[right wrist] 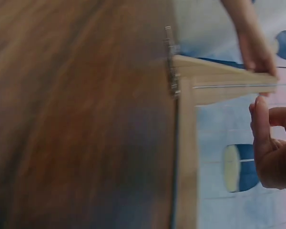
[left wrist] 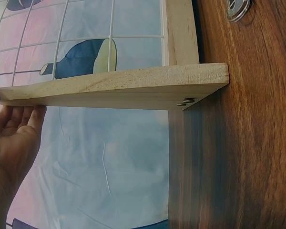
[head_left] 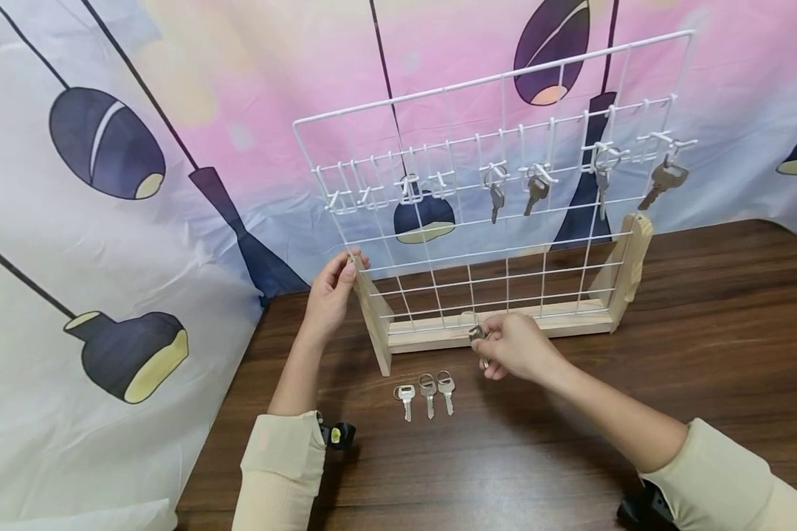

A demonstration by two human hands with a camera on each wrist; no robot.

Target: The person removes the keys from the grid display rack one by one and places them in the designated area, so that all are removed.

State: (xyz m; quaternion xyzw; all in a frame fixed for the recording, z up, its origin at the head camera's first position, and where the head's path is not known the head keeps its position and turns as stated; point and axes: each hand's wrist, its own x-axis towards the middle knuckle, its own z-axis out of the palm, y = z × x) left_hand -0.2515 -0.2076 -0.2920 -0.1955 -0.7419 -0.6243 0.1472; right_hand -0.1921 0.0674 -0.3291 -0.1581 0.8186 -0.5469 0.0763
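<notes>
My left hand (head_left: 328,299) grips the top of the left wooden side post (head_left: 374,321) of a stand; in the left wrist view its fingers (left wrist: 24,117) lie along the post's outer face. The stand carries an upright white wire grid (head_left: 471,273). Between thumb and fingers, my right hand (head_left: 521,346) pinches a key (head_left: 476,334) with a ring, in front of the stand's bottom rail. The right wrist view shows this hand (right wrist: 276,152) with the key hidden. Three ringed keys (head_left: 429,398) lie in a row on the table below the stand.
White hooks (head_left: 408,190) line the upper grid. Those on the left hang bare, while several on the right carry keys (head_left: 536,189). A patterned cloth (head_left: 252,88) hangs behind the brown wooden table (head_left: 505,472), whose left edge runs beside my left forearm.
</notes>
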